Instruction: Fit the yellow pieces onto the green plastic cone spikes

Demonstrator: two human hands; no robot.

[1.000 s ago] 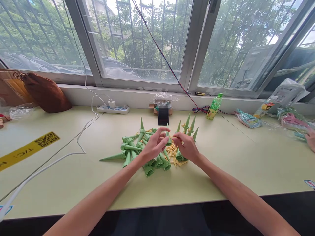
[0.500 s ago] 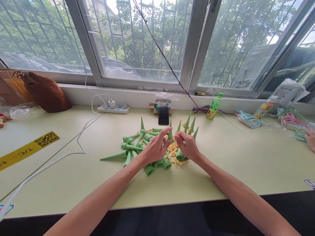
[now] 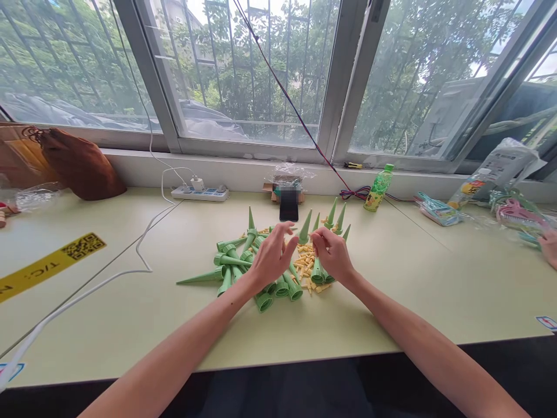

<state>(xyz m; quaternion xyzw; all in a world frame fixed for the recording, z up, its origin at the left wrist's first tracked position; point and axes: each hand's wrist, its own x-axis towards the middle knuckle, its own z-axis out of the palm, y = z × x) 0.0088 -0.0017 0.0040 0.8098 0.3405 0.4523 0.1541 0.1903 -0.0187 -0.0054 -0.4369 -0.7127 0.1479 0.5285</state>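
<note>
My left hand (image 3: 273, 253) hovers over the right side of a heap of green plastic spikes (image 3: 232, 258), thumb and fingers apart, holding nothing. Just beyond its fingertips a single green spike (image 3: 306, 226) points up, leaning slightly right; it is apart from the hand. My right hand (image 3: 332, 251) is closed in a pinch close beside that spike, and whatever lies between its fingertips is hidden. Small yellow plugs (image 3: 306, 261) lie scattered between and under my hands. Several more green spikes (image 3: 340, 219) stand upright behind my right hand, some bearing yellow pieces.
A phone (image 3: 289, 209) leans against a small box at the back. Farther right are a green drink bottle (image 3: 379, 188) and bagged items (image 3: 440, 209). A power strip (image 3: 200, 193) with a white cable is at back left. Another person's hand (image 3: 549, 247) shows at the right edge.
My left hand has drawn back left from the single green spike, its fingers parting. The spike has shifted right and now leans. My right hand stays pinched, nearly in place.
</note>
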